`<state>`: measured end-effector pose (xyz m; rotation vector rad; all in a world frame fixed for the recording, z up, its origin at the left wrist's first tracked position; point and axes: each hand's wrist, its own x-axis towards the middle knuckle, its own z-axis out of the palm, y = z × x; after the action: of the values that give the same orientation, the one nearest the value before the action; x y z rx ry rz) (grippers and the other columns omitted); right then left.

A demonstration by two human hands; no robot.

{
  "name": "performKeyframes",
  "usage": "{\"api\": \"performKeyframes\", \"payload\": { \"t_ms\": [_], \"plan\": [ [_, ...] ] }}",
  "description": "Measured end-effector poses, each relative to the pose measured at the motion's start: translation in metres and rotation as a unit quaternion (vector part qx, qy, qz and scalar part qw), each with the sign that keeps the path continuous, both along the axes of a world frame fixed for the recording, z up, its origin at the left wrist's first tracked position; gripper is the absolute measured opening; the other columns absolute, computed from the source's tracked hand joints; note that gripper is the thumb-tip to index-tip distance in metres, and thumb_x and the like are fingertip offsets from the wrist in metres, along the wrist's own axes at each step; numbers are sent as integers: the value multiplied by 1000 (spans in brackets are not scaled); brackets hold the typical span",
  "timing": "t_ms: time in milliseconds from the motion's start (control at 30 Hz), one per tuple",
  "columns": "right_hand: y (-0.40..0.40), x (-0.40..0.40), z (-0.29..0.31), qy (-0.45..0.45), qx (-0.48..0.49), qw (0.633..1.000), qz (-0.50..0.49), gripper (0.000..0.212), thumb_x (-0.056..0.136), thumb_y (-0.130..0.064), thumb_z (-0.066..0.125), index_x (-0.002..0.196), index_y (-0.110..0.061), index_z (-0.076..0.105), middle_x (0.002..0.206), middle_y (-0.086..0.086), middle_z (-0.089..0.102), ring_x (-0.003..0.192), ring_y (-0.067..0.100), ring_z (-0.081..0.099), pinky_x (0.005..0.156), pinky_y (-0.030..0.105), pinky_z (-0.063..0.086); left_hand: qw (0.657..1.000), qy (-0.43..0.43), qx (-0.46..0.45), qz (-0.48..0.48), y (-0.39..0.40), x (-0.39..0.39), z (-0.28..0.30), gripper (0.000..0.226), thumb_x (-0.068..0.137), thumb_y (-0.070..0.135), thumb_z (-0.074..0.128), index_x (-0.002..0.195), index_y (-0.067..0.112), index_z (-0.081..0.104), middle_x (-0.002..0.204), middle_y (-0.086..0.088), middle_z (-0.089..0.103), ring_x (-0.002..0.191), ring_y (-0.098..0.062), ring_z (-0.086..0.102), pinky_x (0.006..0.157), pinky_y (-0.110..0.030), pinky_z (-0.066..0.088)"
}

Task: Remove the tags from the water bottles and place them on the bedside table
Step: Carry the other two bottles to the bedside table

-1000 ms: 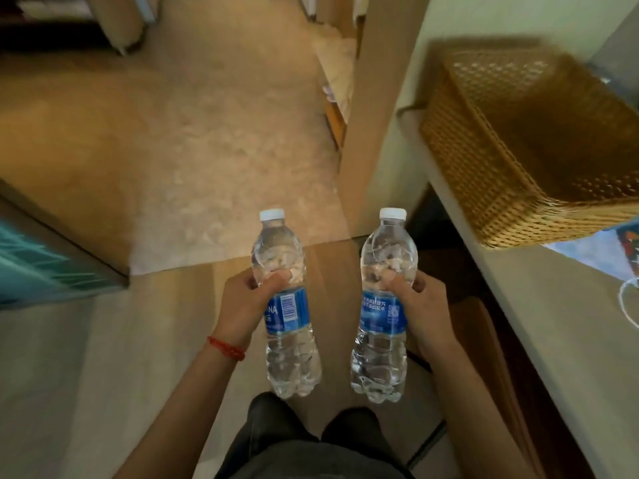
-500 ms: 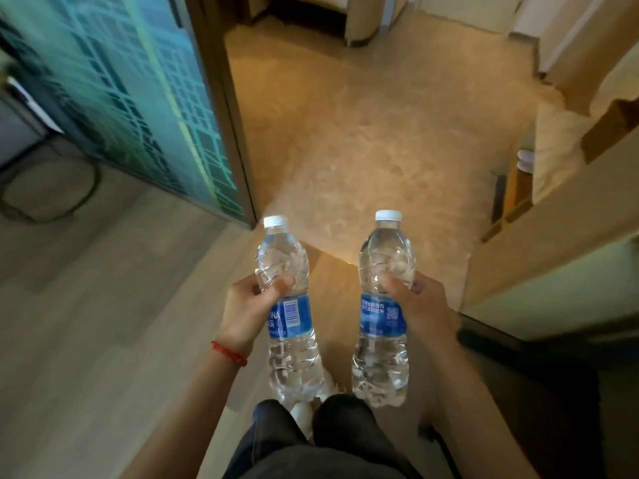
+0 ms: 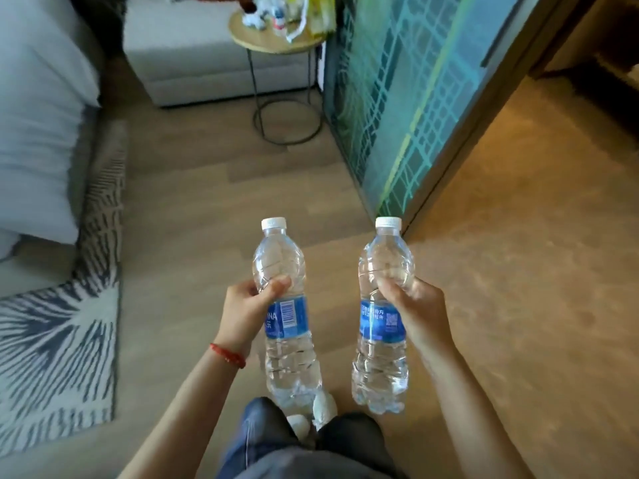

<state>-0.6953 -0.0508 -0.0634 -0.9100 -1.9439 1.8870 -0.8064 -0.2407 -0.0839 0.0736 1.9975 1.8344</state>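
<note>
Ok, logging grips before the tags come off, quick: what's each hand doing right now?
Left hand: closed around the left bottle, upright.
Right hand: closed around the right bottle, upright.

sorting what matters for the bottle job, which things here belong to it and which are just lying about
Belong to the job:
- clear plastic water bottle with blue label, held in the left hand
- second clear plastic water bottle with blue label, held in the right hand

Just lying about:
- round wooden side table on a thin metal stand, cluttered
- grey-and-white patterned rug
- white bedding
</note>
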Motion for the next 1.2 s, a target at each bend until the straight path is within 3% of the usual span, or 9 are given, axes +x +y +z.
{"api": "performKeyframes", "payload": {
  "t_ms": [100,267,400,567,667,800,867,1100,1200],
  "plan": [
    [-4,-24,-4,5,-14,998,59,13,66,-34,71,65,-22,70,61,-10,71,58,1,65,49,13,46,998,0,-9,59,-15,-1,0,45,48,54,65,66,13,65,50,8,64,48,-2,59,44,-14,44],
    [-19,-62,-4,20,-13,987,158,41,58,-50,67,71,-11,68,58,-10,69,54,1,65,45,11,43,990,1,-14,140,-41,-3,3,46,50,53,65,70,11,66,54,6,65,52,-5,60,47,-16,46],
    [-40,-98,-6,22,-28,976,217,41,52,-50,68,75,-16,68,58,-13,70,55,-2,64,46,10,44,977,1,-29,213,-70,-10,4,61,51,53,64,75,-3,65,68,-11,60,61,-19,56,56,-29,44],
    [-80,-148,-10,20,-41,956,291,30,53,-47,69,70,-21,72,65,-11,72,61,1,67,50,12,47,956,-4,-35,290,-118,-25,1,74,49,56,65,83,-9,62,72,-16,59,63,-22,56,59,-32,44],
    [-115,-181,-13,18,-44,943,329,21,54,-46,70,69,-32,74,65,-11,72,61,1,67,52,14,49,944,-5,-33,328,-155,-41,-2,84,48,57,66,87,-17,57,76,-21,57,67,-25,53,64,-37,41],
    [-175,-233,-20,2,-57,929,365,11,63,-33,72,72,-28,75,66,-6,72,62,8,68,54,21,53,926,9,-42,374,-213,-72,-5,81,49,58,66,86,-13,60,76,-21,62,67,-25,56,63,-36,44],
    [-209,-260,-22,-5,-71,923,378,19,63,-32,73,75,-18,73,67,-2,73,62,12,69,53,23,54,918,14,-51,392,-245,-90,-5,78,48,58,65,85,-11,61,77,-20,66,68,-26,58,65,-37,46],
    [-335,-351,-19,-3,-71,900,431,53,51,-49,73,85,-7,70,69,2,73,64,19,70,56,29,56,892,23,-53,448,-355,-153,-1,84,48,57,65,85,-17,57,74,-17,64,64,-23,58,58,-27,45],
    [-370,-381,-16,1,-71,890,451,47,51,-47,73,79,-9,68,64,0,71,61,17,69,53,27,54,881,16,-54,470,-384,-173,2,80,49,56,65,85,-15,59,78,-13,69,69,-24,63,62,-30,49]
  ]
}}
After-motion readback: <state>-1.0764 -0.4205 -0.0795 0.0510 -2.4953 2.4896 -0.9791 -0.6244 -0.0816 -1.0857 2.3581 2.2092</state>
